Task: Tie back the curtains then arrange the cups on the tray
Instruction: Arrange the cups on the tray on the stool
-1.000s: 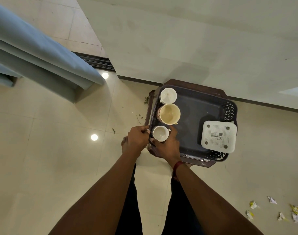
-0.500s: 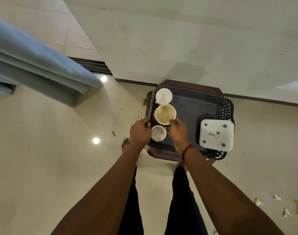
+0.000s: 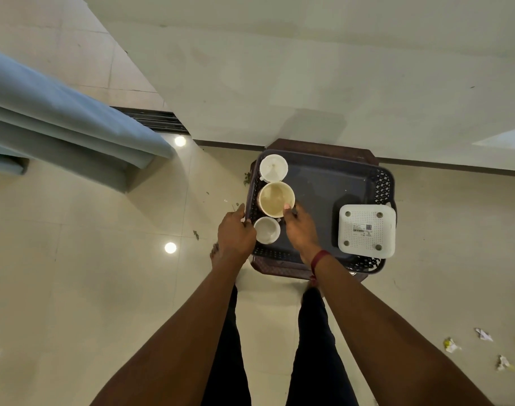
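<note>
While the left hand (image 3: 234, 234) grips the left rim of the dark grey plastic tray (image 3: 323, 183), the right hand (image 3: 298, 230) pinches the big cream ceramic cup (image 3: 275, 197) at its rim, thumb on the lip; that cup sits on the tray's left side, between the small white far cup (image 3: 273, 167) and the small white near cup (image 3: 266, 230); tray rests on a brown table (image 3: 320, 146). Step looks like lining up the cups; I'd slide rather than lift, brace the tray, avoid knocking the neighbours, turn handles one way. White perforated square box (image 3: 366, 230) on the tray's right carries a sticker (image 3: 361, 229) with a QR-style code; print too small to read; no brand legible.
</note>
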